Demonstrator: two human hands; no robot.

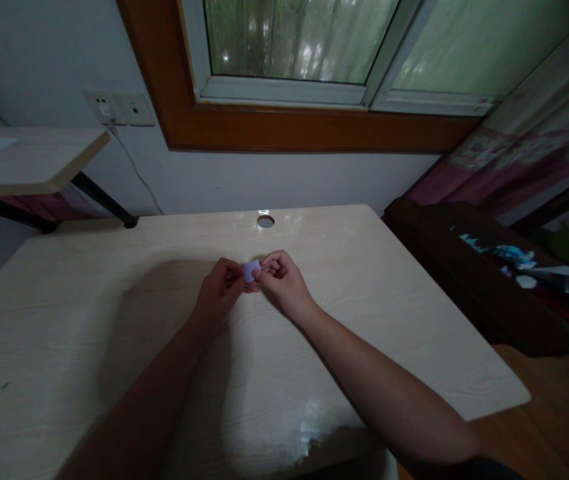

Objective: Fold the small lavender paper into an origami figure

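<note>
A small, flat, pale lavender, paper-like piece point(251, 271) is on the near side of the round, dark-edged hole point(265, 222) in the pale wood-grain table point(394, 313). Left of the hole and nearer, the bare left hand point(218, 288) pinches the piece's left edge; slightly right of the hole and nearer, the bare right hand point(284, 283) pinches its right side. Beyond the hole, leftward, are square white wall sockets point(137, 110).

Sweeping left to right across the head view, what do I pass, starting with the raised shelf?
Raised shelf → left hand → small lilac piece → right hand → dark wooden furniture.
</note>
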